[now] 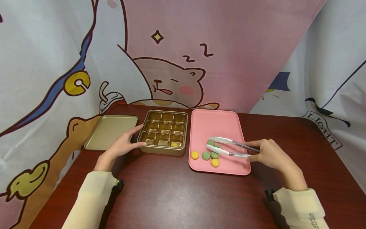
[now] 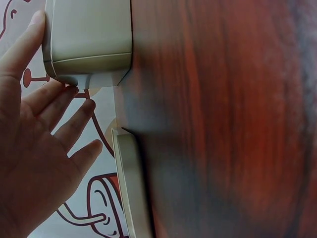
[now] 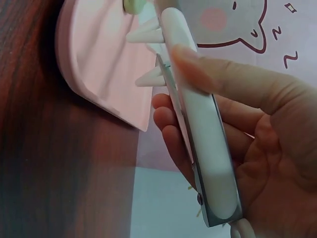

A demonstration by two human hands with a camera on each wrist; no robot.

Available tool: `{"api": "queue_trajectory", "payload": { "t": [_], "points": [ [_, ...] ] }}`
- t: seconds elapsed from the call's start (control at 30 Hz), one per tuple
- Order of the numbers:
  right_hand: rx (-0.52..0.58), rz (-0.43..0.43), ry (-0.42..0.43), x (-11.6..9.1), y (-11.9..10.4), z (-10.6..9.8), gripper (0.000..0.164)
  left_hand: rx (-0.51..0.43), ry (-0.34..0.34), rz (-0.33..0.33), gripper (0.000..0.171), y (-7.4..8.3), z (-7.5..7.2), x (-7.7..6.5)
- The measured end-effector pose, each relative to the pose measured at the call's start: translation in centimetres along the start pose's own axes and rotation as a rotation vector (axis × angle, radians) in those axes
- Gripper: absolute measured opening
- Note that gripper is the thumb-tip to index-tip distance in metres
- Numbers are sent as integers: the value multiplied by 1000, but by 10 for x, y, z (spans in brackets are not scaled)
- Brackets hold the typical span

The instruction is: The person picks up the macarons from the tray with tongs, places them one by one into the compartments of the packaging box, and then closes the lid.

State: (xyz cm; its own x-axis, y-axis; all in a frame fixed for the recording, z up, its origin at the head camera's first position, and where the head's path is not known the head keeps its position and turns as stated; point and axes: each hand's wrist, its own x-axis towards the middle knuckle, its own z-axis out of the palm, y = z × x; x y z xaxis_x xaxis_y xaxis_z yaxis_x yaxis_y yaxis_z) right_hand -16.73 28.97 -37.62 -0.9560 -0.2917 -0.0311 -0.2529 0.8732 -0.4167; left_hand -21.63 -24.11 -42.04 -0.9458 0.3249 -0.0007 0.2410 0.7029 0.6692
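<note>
My right hand grips a pair of metal tongs with white tips. The tongs' tips are spread over the pink tray, with small round green pieces between and beside them. One green piece lies to the left, near two yellow ones, a left yellow piece and a front yellow piece. At the left side of a gold box, my left hand rests with fingers extended and thumb at the front corner. A yellow piece sits in the box's front right compartment.
A flat gold lid lies left of the box, partly behind my left hand. The dark wooden table extends toward me in front of the box and tray. A printed cloth hangs behind the table.
</note>
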Motion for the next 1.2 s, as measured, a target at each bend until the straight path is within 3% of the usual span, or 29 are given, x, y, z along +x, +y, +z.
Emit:
{"api": "queue_trajectory", "payload": {
  "t": [1.2],
  "points": [
    [12, 2, 34, 0, -6, 2, 49, -15, 2, -3, 86, 1, 0, -1]
  ]
}}
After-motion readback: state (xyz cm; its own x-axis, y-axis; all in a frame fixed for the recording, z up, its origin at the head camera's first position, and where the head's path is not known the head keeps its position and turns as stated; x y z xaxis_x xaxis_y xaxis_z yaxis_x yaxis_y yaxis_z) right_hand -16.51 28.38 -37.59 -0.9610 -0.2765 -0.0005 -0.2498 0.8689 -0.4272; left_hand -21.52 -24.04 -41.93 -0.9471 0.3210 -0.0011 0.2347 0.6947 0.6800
